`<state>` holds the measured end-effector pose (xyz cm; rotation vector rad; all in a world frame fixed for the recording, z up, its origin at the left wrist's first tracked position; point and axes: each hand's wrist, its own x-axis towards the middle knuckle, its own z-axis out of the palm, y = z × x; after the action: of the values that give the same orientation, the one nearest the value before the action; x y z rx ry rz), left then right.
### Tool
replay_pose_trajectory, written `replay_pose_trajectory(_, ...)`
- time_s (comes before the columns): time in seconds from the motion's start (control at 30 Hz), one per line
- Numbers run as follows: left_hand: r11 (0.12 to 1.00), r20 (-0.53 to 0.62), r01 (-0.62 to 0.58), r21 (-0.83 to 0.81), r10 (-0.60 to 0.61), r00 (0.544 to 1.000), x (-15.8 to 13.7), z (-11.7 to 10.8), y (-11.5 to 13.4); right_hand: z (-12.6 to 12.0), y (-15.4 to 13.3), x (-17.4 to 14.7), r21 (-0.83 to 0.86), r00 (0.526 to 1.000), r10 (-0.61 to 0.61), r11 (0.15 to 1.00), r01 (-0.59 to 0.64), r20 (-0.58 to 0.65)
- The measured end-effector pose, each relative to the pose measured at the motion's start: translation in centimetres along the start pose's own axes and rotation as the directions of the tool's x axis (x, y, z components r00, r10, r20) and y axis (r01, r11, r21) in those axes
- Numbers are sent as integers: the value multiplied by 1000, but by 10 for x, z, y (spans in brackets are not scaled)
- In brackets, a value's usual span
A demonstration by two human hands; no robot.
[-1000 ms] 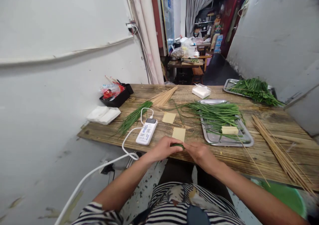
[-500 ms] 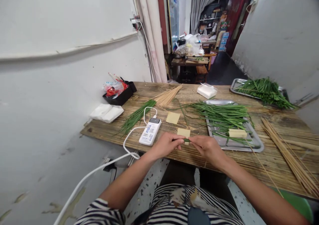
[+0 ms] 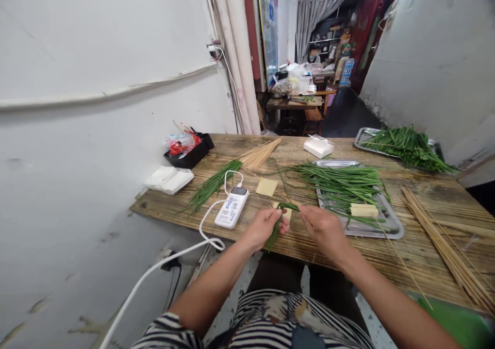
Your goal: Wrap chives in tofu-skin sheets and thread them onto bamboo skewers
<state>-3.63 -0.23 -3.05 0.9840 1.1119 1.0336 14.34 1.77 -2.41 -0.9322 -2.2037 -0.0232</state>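
Between my two hands is a small bunch of garlic chives (image 3: 289, 205), bent over, its leafy ends hanging below the fingers. My left hand (image 3: 263, 229) is closed around the bend, thumb on top. At the bunch's right end, the fingers of my right hand (image 3: 323, 229) are pinched on it. Beneath the hands lies a pale yellow square sheet (image 3: 288, 214), partly covered by fingers and chives. A second yellow square (image 3: 266, 186) lies just behind it. To the right, a metal tray (image 3: 397, 229) carries loose chives (image 3: 344, 180) and pale rolled pieces (image 3: 363, 210) on a thin skewer.
Left of my hands lie a white power bank (image 3: 232, 210) with a cable and more chives (image 3: 214, 184). Bamboo skewers (image 3: 258, 154) fan out behind; others (image 3: 444, 246) lie far right. A black box (image 3: 189, 155), napkins (image 3: 169, 179) and a second chive tray (image 3: 361, 142) stand around the edges.
The chives, earlier a short green piece between my fingertips, now show as a bent bunch with ends hanging down. My left hand has turned and closed around it. The view has tilted slightly.
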Motion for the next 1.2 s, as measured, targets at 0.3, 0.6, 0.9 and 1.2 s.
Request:
replay_pose_trajectory(0.3, 930, -61, -89, -356, 72, 996, 11, 38, -3, 20, -13, -10, -171, 989, 29, 984, -54, -148)
replay_pose_trajectory(0.6, 948, -33, -44, -315, 35, 999, 16, 47, -5, 38, -35, -24, -340, 994, 4, 939, -42, -109)
replay_pose_trajectory(0.9, 816, 179, -214, 537, 138, 974, 28, -5, 18, -16, -6, 18, -47, 989, -60, 997, 66, 136)
replay_pose_trajectory(1.2, 515, 551, -492, 702, 46, 834, 39, -43, 32, 35, 11, 12, -54, 897, -324, 933, 355, 300)
